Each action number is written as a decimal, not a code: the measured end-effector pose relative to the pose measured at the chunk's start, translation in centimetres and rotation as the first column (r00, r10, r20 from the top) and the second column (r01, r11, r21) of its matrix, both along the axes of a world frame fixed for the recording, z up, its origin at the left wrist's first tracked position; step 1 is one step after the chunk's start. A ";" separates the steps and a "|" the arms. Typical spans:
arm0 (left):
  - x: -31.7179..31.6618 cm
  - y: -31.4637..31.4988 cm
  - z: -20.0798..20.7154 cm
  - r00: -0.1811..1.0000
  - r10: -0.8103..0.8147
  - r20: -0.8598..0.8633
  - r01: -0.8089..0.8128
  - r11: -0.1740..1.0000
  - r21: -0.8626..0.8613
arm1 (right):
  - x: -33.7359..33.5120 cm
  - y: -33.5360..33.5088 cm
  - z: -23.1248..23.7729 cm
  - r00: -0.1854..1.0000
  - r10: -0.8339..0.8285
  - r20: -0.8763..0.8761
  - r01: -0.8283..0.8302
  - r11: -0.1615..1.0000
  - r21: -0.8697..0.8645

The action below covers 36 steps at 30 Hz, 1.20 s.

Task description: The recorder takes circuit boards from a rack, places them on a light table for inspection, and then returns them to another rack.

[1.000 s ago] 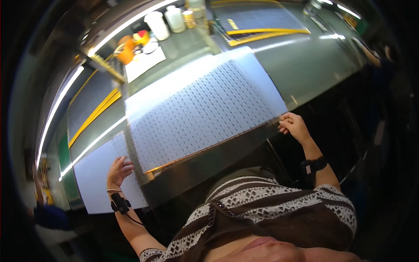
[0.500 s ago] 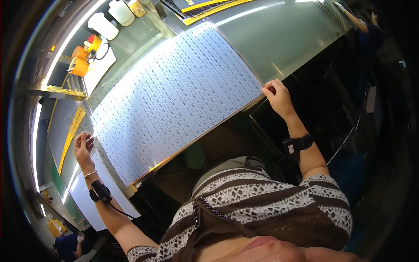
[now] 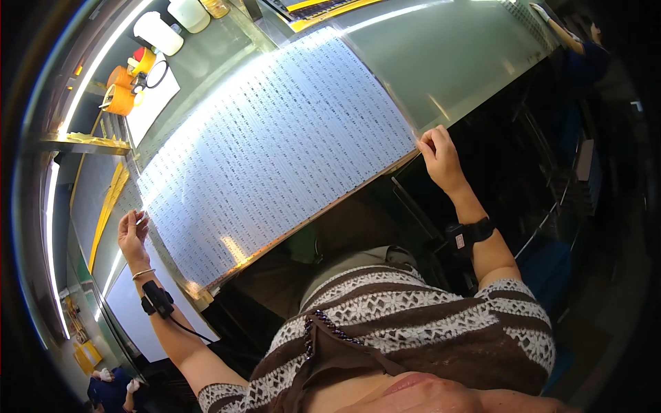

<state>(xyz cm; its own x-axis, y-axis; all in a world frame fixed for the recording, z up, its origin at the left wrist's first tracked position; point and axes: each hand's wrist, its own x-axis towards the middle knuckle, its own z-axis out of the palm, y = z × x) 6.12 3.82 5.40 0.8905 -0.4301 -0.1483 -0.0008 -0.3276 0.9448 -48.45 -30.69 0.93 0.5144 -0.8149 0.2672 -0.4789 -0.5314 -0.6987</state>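
Note:
A large, glossy white sheet [image 3: 275, 158] with rows of small dark marks lies slanted across the worktable in front of me. Along its left side runs a see-through margin [image 3: 169, 258]. My left hand [image 3: 133, 234] is closed, thumb and fingertips pinched at the sheet's left edge. At the near right corner, my right hand [image 3: 441, 157] pinches the edge between thumb and bent fingers. Whether a separate clear film covers the marks, I cannot tell.
White plastic containers [image 3: 158, 33] and orange tape rolls [image 3: 118, 100] stand at the far left. A yellow strip [image 3: 107, 213] and a plain white sheet [image 3: 141, 310] lie left of my left hand. Other people [image 3: 585, 60] work at far right and lower left.
The view has shifted slightly. An orange reflection now shows on the sheet near its front edge. Both hands keep their pinch at almost the same places.

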 end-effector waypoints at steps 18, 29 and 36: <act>2.0 -2.4 -4.3 0.833 -0.034 0.553 -0.226 0.890 0.397 | -3.0 3.0 1.8 0.996 0.026 -0.080 -0.024 0.999 0.024; 1.4 -3.8 -3.1 0.790 -0.259 0.555 -0.253 0.688 0.680 | -2.3 2.5 2.6 0.994 0.027 -0.110 -0.026 1.000 0.017; -0.4 -7.1 -1.8 0.638 -0.537 0.551 -0.358 0.427 0.830 | -1.9 1.7 5.8 0.900 -0.098 -0.425 -0.024 0.962 -0.272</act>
<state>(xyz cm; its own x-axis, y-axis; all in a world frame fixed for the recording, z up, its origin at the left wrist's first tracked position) 5.77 -3.28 3.56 0.8236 -0.5539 0.1220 -0.5269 -0.8268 -0.1969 -50.36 -29.01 6.74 0.5988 -0.7660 0.2339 -0.7225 -0.6426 -0.2550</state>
